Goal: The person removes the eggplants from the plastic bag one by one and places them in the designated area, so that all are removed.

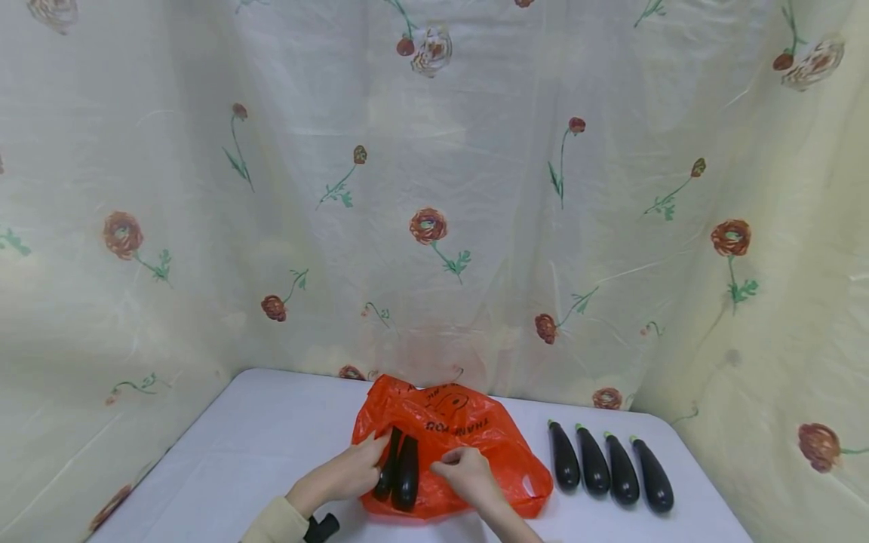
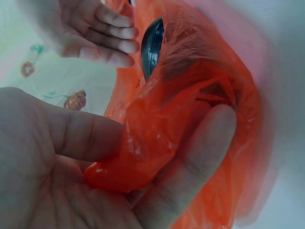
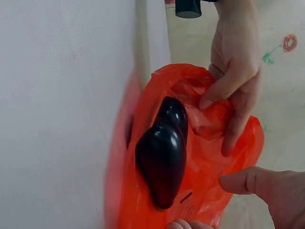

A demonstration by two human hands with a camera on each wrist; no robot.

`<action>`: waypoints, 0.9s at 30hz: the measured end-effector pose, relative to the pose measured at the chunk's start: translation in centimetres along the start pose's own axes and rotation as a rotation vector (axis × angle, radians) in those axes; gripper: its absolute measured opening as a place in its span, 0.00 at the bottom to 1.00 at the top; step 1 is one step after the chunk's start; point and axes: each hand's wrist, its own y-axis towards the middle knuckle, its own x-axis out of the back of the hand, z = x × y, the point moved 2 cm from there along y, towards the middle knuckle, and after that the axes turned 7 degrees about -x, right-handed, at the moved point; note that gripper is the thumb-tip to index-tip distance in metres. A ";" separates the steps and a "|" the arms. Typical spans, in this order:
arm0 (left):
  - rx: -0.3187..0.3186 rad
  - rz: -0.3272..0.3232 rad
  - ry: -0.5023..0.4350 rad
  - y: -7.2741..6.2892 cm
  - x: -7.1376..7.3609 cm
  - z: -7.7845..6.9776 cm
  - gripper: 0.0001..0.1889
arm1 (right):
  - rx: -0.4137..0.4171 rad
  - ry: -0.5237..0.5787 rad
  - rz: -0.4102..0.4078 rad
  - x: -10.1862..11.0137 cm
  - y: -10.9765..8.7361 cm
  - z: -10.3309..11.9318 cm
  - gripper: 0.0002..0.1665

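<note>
A red plastic bag [image 1: 498, 445] with black print lies on the table, its mouth towards me. Two dark eggplants [image 1: 406, 475] lie side by side in the mouth, their rounded ends facing me. My left hand [image 1: 358, 466] grips the left edge of the bag, a fold of film between thumb and fingers [image 2: 86, 136] in the left wrist view. Over the right part of the bag is my right hand [image 1: 468, 477], with nothing held. The right wrist view has its thumb [image 3: 243, 182] apart from its fingertips, beside the glossy eggplants [image 3: 164, 162].
Several more eggplants [image 1: 621, 469] lie in a row on the white table [image 1: 285, 422], right of the bag, green stem ends pointing away. A flower-printed curtain [image 1: 434, 151] hangs behind and at both sides. A black device [image 1: 321, 528] sits at my left wrist.
</note>
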 end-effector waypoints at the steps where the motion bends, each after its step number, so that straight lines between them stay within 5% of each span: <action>1: 0.001 0.001 0.002 0.0 0.0 0.0 0.36 | 0.005 -0.001 -0.003 -0.2 0.0 0.0 0.17; 16: -0.023 -0.012 0.009 -0.2 -0.1 -0.2 0.36 | -0.029 0.012 0.041 -2.7 0.0 0.2 0.18; 27: -0.023 -0.013 0.034 -0.2 0.0 -0.1 0.36 | 0.048 0.019 0.020 -4.0 -0.1 -0.2 0.19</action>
